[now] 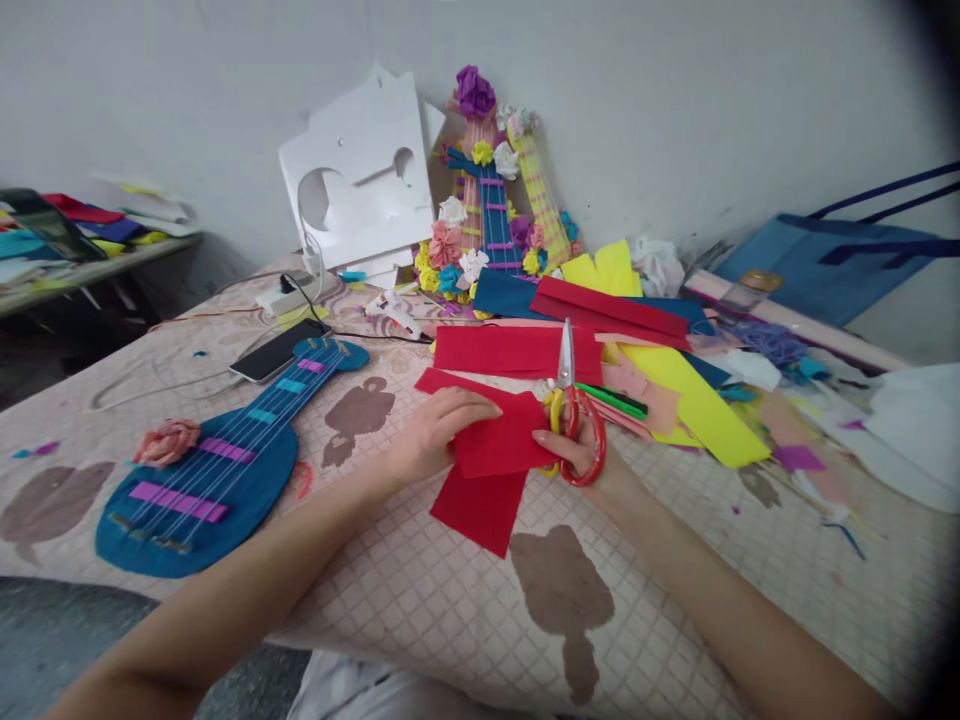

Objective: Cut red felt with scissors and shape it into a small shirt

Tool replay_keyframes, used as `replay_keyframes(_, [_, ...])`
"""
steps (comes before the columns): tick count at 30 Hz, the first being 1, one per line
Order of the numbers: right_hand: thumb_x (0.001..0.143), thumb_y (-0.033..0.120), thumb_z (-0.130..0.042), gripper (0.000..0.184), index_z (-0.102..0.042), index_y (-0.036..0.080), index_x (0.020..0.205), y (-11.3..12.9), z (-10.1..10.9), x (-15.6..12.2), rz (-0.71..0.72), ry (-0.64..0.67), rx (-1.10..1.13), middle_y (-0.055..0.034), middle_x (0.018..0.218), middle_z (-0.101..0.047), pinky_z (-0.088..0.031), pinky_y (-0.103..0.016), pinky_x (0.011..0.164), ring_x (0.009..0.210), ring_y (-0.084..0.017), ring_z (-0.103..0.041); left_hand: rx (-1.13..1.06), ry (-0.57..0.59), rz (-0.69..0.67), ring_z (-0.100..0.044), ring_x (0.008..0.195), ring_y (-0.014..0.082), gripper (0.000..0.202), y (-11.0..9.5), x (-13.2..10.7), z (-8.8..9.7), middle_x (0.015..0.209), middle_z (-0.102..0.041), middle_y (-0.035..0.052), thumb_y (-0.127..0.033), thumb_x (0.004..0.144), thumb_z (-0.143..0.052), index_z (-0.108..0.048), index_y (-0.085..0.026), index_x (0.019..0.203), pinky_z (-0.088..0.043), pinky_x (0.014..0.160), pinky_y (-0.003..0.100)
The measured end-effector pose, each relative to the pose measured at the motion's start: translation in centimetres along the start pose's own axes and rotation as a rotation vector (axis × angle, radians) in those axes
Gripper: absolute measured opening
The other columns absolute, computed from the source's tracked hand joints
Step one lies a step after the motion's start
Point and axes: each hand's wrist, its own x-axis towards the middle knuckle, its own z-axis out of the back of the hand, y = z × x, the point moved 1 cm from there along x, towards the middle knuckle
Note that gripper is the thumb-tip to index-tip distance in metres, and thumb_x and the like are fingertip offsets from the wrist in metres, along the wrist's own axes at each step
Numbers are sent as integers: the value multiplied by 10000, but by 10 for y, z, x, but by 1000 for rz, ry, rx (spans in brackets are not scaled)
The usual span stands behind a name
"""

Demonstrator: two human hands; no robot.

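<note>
My left hand (442, 430) is closed on the left edge of a red paper piece (499, 430), its thumb hidden underneath. My right hand (581, 455) has its fingers through the handles of scissors (568, 360), which have one red and one yellow loop. The closed blades point away from me, towards the wall. The right thumb also touches the right edge of the red piece. Another red strip (484, 508) lies under the held piece, on the quilted cloth. To the left lies a blue paper guitar (232, 450) with purple bars, strings and a pink flower.
Red strips (510, 350), yellow sheets (697, 405) and green and black pens (615, 400) lie beyond my hands. A glue gun (396, 313), phone (277, 350) and cables sit at the back left. Decorated guitars (495, 215) and a white foam board (367, 170) lean on the wall.
</note>
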Motion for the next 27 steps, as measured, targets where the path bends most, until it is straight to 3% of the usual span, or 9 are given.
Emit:
replay_keyframes(4, [647,315,-771,351,-598,261,947,-3,2,1,66,-69,-21,7,774,-672,-539,-357,694,769,-222,-652,-447,-175,499,-554,1122,240,565,8,-1,-13,1246,-570,121,-296,760,-699,-472,-221,1272,-443,957,405])
replay_keyframes(7, [661,298,-766,294,-587,260,891,-1,1,0,129,-113,-24,18,783,-665,-533,-331,696,739,-191,-640,-1053,-86,906,-578,1110,265,565,10,0,-23,1247,-584,127,-509,808,-601,-480,-201,1266,-467,929,420])
replay_keyframes(9, [660,287,-768,285,-583,263,876,1,0,-1,162,-148,-45,28,753,-653,-527,-320,683,711,-181,-629,-1390,6,1057,-590,1098,294,638,7,1,-27,1225,-605,141,-656,830,-450,-500,-181,1253,-476,908,458])
replay_keyframes(12, [671,301,-759,332,-585,268,952,2,0,-3,133,-136,-91,17,750,-650,-526,-339,671,722,-201,-629,-1630,34,1085,-601,1088,328,766,2,3,-26,1182,-635,155,-763,789,-352,-499,-177,1261,-490,872,500])
replay_keyframes(16, [670,315,-763,381,-582,255,1000,-2,2,-4,79,-149,-158,-3,813,-647,-532,-362,696,788,-221,-627,-1602,12,1056,-618,1075,322,733,-1,2,-24,1093,-680,159,-755,749,-452,-579,-161,1158,-495,897,467])
replay_keyframes(19, [674,332,-760,385,-582,253,1006,-4,2,-4,70,-151,-184,2,816,-634,-531,-362,726,820,-219,-623,-1487,-6,1092,-657,1002,281,482,-5,1,-25,1035,-705,133,-509,756,-670,-618,-156,1080,-504,904,411])
replay_keyframes(22, [690,342,-746,381,-578,263,1023,-3,0,-5,85,-127,-180,6,809,-625,-528,-355,734,795,-203,-618,-1406,-90,1198,-690,885,228,323,-8,2,-26,987,-718,111,-235,731,-736,-630,-137,1020,-530,853,362])
replay_keyframes(27, [687,363,-747,330,-557,260,936,1,-4,-6,62,-149,-150,31,704,-573,-514,-296,569,617,-155,-577,-1382,-186,1237,-693,853,217,285,-6,5,-23,963,-721,96,-171,730,-721,-626,-143,998,-549,802,350])
